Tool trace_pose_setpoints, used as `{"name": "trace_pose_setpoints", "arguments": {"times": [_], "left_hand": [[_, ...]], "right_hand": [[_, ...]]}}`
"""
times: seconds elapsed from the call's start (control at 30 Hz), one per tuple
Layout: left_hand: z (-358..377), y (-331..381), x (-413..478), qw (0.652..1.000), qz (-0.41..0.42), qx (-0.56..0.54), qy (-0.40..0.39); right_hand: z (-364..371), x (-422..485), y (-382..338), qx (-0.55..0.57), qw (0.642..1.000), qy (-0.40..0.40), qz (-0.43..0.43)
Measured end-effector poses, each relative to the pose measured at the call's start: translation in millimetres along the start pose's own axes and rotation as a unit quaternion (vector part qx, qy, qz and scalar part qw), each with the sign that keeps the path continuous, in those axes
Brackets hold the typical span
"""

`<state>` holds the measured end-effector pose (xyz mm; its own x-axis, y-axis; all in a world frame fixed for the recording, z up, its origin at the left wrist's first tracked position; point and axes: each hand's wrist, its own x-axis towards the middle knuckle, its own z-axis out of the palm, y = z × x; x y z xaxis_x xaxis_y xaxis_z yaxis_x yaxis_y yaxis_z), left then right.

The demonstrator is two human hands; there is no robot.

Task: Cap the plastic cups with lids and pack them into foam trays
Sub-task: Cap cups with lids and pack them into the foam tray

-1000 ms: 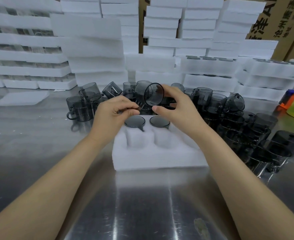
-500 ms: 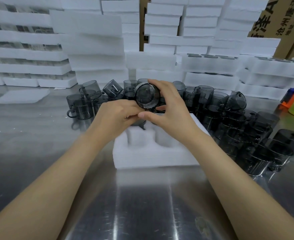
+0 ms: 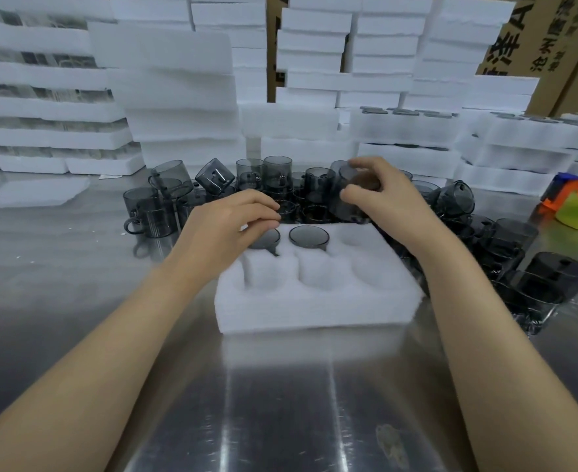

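A white foam tray (image 3: pixel 314 301) with round pockets lies on the steel table before me. Two capped smoky grey cups sit in its far row: one (image 3: pixel 309 236) in the middle pocket, one (image 3: pixel 265 239) partly under my left hand (image 3: pixel 228 226). My right hand (image 3: pixel 379 195) grips a grey capped cup (image 3: pixel 350 195) by its top, just above the tray's far right pocket (image 3: pixel 354 236). My left hand hovers with loosely curled fingers over the far left cup; whether it touches the lid is unclear.
Loose grey cups (image 3: pixel 165 202) crowd the table behind and to the right of the tray (image 3: pixel 549 277). Stacks of white foam trays (image 3: pixel 178 97) wall off the back. A green and orange tape dispenser (image 3: pixel 577 206) sits at the far right.
My right hand has carried the cup to the right and down toward the tray's far right pocket. My left hand has let go of it and dropped toward the far left cup.
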<state>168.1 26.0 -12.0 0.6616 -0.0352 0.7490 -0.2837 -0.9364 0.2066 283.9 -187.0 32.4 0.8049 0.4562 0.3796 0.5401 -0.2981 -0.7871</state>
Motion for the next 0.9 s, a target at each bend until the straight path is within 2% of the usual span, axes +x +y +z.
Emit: {"name": "trace_pose_setpoints", "arguments": {"times": [0.07,0.13,0.5,0.63,0.67,0.73,0.77,0.8,0.83,0.9], "left_hand": [[0,0,0,1.0,-0.004,0.002,-0.002],[0,0,1,1.0,-0.009,-0.002,-0.005],[2,-3,1,0.999,-0.028,-0.017,-0.017],[2,-3,0,0.999,-0.029,-0.02,-0.02],[2,-3,0,0.999,-0.029,-0.02,-0.02],[2,-3,1,0.999,-0.03,-0.019,-0.022],[2,-4,1,0.999,-0.03,-0.018,-0.023],[2,-4,1,0.999,-0.029,-0.017,-0.024],[2,-4,0,0.999,-0.029,-0.017,-0.024],[2,-3,0,0.999,-0.031,-0.021,-0.025]], "right_hand": [[-9,0,5,-0.046,0.994,-0.09,0.036],[-10,0,8,-0.068,0.986,-0.139,0.057],[-11,-1,5,-0.145,0.984,-0.096,0.03],[-6,-5,1,-0.163,0.974,-0.148,0.05],[-4,-5,0,-0.16,0.976,-0.139,0.047],[3,-2,2,-0.143,0.988,-0.058,0.009],[6,0,4,-0.155,0.988,-0.013,-0.021],[11,2,7,-0.193,0.98,-0.001,-0.045],[16,4,11,-0.249,0.966,-0.031,-0.055],[29,3,22,-0.351,0.924,-0.15,-0.012]]}}
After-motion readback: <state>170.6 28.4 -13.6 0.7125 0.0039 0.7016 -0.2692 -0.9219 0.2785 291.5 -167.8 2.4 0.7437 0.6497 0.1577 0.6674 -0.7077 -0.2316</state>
